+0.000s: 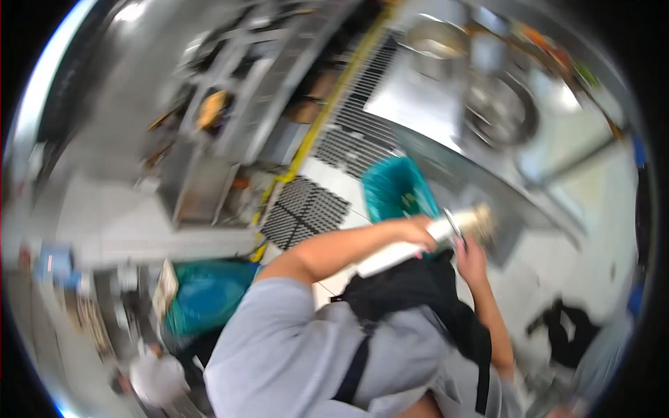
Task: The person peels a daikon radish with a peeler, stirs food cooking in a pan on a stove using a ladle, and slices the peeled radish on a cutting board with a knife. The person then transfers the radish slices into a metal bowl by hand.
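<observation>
My left hand [418, 233] is closed around a long white stalk-like thing [390, 256] with a blurred, beige, bushy end [481, 220]; its exact kind is unclear. My right hand [471, 259] is close beside it, with fingers wrapped round a small tool [453, 226]. This tool has a thin silvery metal part crossing the white thing and a dark part near my fingers. Whether it is a knife or a peeler is too blurred to tell. Just beyond my left hand stands a bin lined with a teal bag [380, 184], with pale scraps inside.
A steel counter [411, 104] ahead bears a pot [433, 45] and a wide round pan [498, 108]. Black floor mats [303, 209] lie left of the bin. Another teal bag [212, 296] is at left. Other people [157, 380] are at the lower edges.
</observation>
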The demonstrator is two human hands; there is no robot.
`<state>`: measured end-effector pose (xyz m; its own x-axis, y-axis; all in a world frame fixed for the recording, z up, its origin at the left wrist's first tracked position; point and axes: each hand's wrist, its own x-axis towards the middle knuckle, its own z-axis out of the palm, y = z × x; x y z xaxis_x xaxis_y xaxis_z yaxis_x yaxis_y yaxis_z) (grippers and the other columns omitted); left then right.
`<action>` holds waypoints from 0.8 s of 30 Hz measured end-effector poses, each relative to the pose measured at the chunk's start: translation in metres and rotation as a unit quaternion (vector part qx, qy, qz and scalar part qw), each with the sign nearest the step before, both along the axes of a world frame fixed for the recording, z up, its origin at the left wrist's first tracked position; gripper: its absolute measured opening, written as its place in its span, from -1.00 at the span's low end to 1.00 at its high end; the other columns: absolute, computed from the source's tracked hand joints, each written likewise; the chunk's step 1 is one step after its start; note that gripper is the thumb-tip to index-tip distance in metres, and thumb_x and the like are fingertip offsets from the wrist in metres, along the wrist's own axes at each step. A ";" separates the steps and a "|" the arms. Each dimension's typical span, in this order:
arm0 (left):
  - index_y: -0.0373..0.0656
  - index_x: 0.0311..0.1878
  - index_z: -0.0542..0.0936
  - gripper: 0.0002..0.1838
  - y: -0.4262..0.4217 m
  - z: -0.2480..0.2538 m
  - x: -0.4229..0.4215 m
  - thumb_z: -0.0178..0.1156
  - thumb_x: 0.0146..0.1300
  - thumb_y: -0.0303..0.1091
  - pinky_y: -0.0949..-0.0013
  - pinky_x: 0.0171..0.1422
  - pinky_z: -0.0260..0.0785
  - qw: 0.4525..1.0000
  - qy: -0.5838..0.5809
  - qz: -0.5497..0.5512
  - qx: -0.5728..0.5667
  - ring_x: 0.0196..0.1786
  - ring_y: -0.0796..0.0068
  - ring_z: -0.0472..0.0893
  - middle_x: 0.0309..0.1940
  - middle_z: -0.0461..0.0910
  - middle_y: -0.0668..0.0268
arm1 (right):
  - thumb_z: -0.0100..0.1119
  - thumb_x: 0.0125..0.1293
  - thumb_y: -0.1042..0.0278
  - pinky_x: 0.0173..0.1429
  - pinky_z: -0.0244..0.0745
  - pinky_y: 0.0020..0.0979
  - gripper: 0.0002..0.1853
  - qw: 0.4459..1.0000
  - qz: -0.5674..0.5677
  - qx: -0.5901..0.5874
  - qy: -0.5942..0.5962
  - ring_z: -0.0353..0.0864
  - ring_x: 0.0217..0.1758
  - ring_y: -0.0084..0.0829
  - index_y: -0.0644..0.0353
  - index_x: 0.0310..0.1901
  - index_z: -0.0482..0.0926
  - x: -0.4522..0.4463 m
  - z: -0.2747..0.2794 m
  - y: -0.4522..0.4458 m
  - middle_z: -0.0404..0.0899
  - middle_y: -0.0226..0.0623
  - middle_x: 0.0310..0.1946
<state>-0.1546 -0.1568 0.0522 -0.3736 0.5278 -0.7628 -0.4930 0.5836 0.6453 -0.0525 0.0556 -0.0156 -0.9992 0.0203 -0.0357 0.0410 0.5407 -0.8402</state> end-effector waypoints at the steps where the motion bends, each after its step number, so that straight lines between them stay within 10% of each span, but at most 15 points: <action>1: -0.38 0.02 0.56 -0.52 -0.002 -0.032 0.003 0.42 -0.01 -0.48 0.27 -0.35 0.67 0.998 -0.026 0.035 0.053 -0.39 0.34 0.70 -0.29 0.65 0.12 | 0.14 0.50 0.10 -0.26 0.50 0.00 -0.70 0.998 -0.023 -0.001 -0.065 0.64 -0.26 0.21 0.22 -0.19 0.58 0.002 -0.010 0.004 0.64 0.11 -0.36; 12: -0.27 0.29 0.36 -0.35 0.033 -0.003 0.001 0.27 0.07 -0.55 0.31 -0.50 0.51 0.998 -0.051 -0.028 -0.029 -0.56 0.39 0.60 -0.40 0.56 0.20 | 0.26 0.41 0.02 -0.41 0.55 -0.01 -0.67 0.989 -0.062 0.076 0.108 0.66 -0.48 0.07 0.16 -0.27 0.57 0.019 -0.013 0.022 0.64 -0.07 -0.57; 24: -0.25 0.10 0.38 -0.56 0.031 -0.015 -0.005 0.27 0.17 -0.50 0.25 -0.47 0.55 0.985 -0.158 0.027 -0.070 -0.53 0.32 0.60 -0.39 0.54 0.18 | 0.24 0.42 -0.05 -0.42 0.55 -0.02 -0.62 0.990 -0.063 0.081 0.095 0.67 -0.49 0.07 0.16 -0.28 0.58 0.014 -0.053 0.022 0.66 -0.08 -0.55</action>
